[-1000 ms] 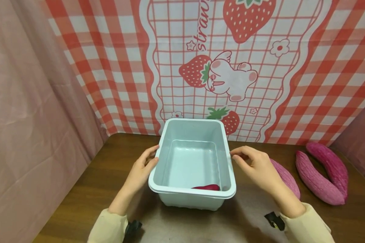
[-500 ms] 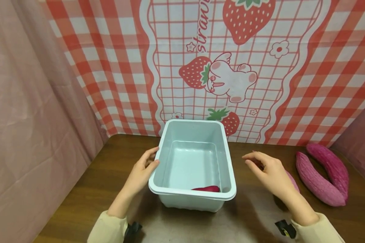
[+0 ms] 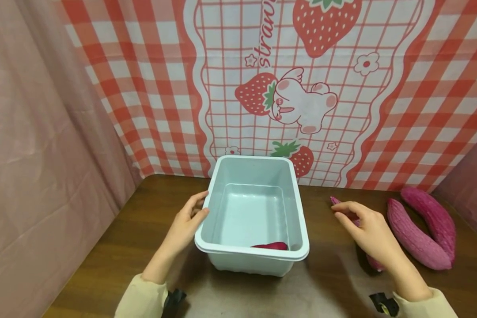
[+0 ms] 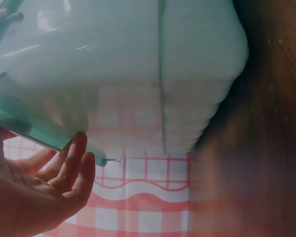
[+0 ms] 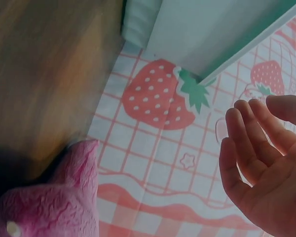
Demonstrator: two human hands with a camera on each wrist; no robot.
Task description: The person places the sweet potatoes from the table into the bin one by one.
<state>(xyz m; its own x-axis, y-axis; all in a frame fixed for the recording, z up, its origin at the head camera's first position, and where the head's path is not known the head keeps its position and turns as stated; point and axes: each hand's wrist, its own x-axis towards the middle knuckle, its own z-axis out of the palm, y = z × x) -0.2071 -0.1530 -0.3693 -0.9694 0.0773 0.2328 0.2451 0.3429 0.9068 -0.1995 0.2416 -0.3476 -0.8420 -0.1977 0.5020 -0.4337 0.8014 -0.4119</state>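
Observation:
A pale blue-grey plastic tub [image 3: 251, 263] stands on the table, with a dark red, smooth, tapered object [image 3: 272, 246] low inside its near wall. My left hand [image 3: 186, 226] touches the tub's left rim with relaxed fingertips; in the left wrist view the fingers [image 4: 79, 163] lie against the outside of the rim. Right of the tub, my right hand [image 3: 367, 227] hovers with loosely bent, unfilled fingers. Beneath it lies a long pink wrinkled vegetable, like a sweet potato [image 5: 47, 210], mostly covered by the hand in the head view.
Two more long curved vegetables, one lighter pink [image 3: 415, 238] and one deeper magenta [image 3: 431, 214], lie at the right, touching at their near ends. A checked strawberry cloth [image 3: 163, 88] hangs behind the brown table [image 3: 115, 260]. A pink curtain [image 3: 43, 154] borders the left.
My right hand has left the tub's right rim and moved right, over the nearest pink vegetable. My left hand and the tub have stayed in place.

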